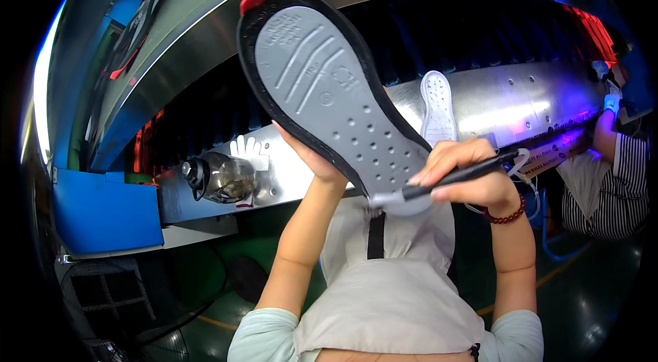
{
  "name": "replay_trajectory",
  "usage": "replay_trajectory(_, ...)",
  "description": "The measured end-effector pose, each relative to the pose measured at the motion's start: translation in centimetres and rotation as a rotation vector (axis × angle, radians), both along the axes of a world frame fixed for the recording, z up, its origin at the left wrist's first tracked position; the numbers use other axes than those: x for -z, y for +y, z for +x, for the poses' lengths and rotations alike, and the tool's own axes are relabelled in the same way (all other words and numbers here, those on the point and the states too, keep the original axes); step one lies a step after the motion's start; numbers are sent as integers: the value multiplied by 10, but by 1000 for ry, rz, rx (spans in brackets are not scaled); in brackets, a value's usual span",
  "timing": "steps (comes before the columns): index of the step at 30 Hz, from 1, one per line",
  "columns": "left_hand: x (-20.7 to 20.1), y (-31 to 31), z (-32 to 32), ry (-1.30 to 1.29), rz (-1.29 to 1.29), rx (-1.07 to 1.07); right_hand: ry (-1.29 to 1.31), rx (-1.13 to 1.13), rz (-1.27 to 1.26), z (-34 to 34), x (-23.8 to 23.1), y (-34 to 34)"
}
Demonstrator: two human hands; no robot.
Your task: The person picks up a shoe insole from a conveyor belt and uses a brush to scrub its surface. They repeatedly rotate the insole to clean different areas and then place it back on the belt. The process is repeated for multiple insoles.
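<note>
A large shoe sole [325, 98], grey inside with a black raised rim and a red heel tab, is held up in front of me, tilted. My left hand [312, 156] grips it from below along its left edge, with some fingers hidden behind it. My right hand [473, 173] is closed round a slim black-handled brush [476, 169]. The pale, blurred brush tip rests at the near end of the sole, by its rim. Behind the right wrist a pale thin tube hangs close to the handle's back end.
A metal bench [288, 170] runs across ahead, carrying a white sole-shaped piece [437, 105], a dark drinking bottle [226, 178] and a white glove [248, 150]. Beyond it is a dark machine opening with red glow. Another person [606, 184] works at the far right. A blue box [106, 211] stands left.
</note>
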State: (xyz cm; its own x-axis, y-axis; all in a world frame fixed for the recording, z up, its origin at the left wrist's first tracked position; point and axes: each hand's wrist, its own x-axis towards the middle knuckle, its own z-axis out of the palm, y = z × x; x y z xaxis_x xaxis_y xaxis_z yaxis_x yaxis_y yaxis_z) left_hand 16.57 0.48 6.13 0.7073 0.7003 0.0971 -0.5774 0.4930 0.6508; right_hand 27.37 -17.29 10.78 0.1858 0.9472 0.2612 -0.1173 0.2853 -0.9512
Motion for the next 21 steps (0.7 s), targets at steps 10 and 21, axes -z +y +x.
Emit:
replay_trajectory(10, -33, 6, 3, -244, -37, 182, -81, 107, 85, 3, 3, -5)
replay_trajectory(21, -40, 14, 1, -168, 14, 169, -166, 267, -138, 1, 9, -11)
